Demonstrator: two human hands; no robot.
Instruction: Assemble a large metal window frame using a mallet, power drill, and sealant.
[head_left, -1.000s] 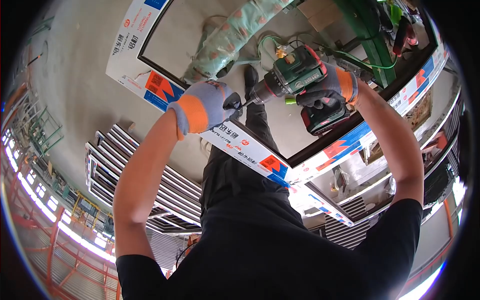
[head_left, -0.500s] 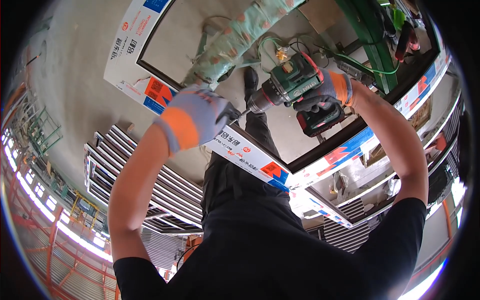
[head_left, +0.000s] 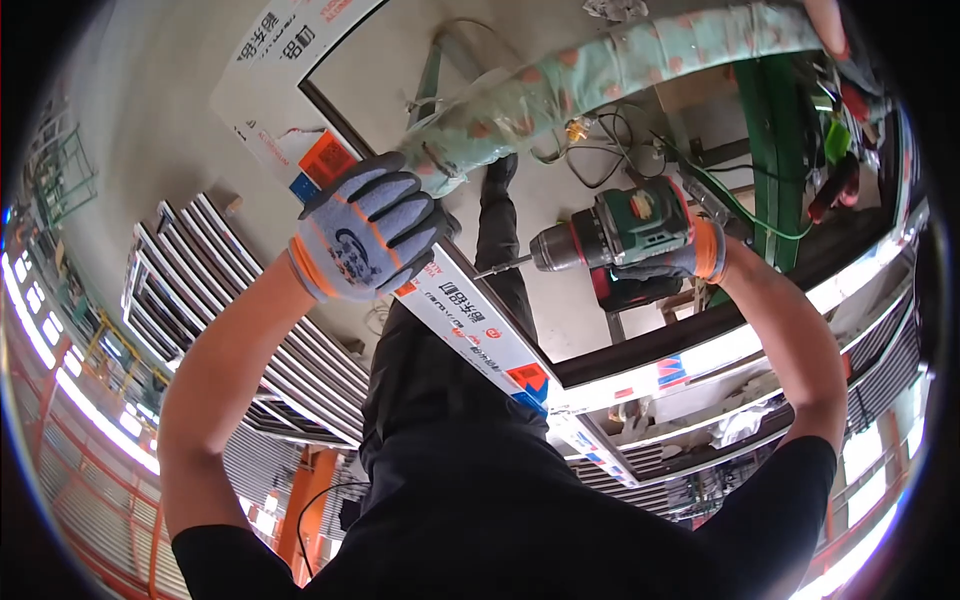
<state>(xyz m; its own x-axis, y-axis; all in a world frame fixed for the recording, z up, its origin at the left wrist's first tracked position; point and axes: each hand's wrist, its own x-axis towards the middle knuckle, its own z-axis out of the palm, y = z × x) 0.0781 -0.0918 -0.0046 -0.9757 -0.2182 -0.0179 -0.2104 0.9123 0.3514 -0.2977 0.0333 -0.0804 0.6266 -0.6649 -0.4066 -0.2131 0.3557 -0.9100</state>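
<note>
My right hand (head_left: 672,262), in a grey and orange glove, is wrapped round the grip of a green and black cordless drill (head_left: 640,222). Its long thin bit points left, and the tip appears to meet the inner edge of a dark metal frame (head_left: 505,335) covered with printed white film. My left hand (head_left: 365,230), gloved alike, lies closed over the frame's near-left bar, left of the bit; its fingertips curl out of sight. Just beyond that hand is the end of a long roll (head_left: 560,95) wrapped in pale green film, lying across the frame.
Another person's arm (head_left: 828,25) reaches in at the far right, by the roll. A green stand (head_left: 775,150) and cables (head_left: 610,150) are seen through the frame. Stacked metal profiles (head_left: 250,300) lie at left. More film-covered bars (head_left: 600,450) lie at right.
My right hand has drawn the drill to the right and nearer. My left hand has turned its back up over the bar, away from the bit. The roll's far part has swung right.
</note>
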